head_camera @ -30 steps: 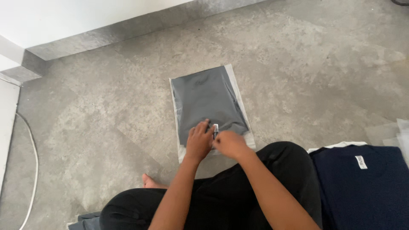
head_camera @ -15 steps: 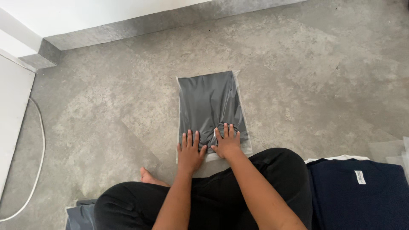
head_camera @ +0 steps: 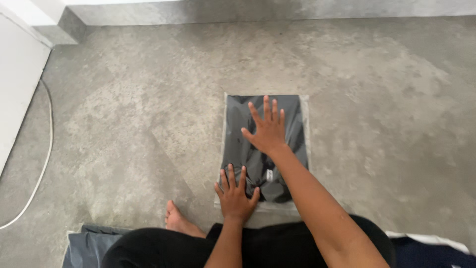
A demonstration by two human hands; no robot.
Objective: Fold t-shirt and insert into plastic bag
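Note:
A clear plastic bag (head_camera: 306, 124) with a folded dark grey garment (head_camera: 292, 164) inside lies flat on the concrete floor in front of me. My left hand (head_camera: 235, 194) presses flat on the bag's near left corner, fingers spread. Farther up, my right hand (head_camera: 267, 129) lies flat with spread fingers on the middle of the bag, arm stretched out over it. Neither hand grips anything.
My bare foot (head_camera: 179, 222) and black-trousered legs (head_camera: 258, 248) sit at the near edge. Another bagged dark item (head_camera: 82, 245) lies bottom left, a navy one (head_camera: 436, 250) bottom right. A white cable (head_camera: 39, 164) runs along the left by a white panel (head_camera: 17, 84).
My right hand has slid from the bag's near edge up to its middle. The left hand stays pressed at the near edge. The camera view has tilted forward.

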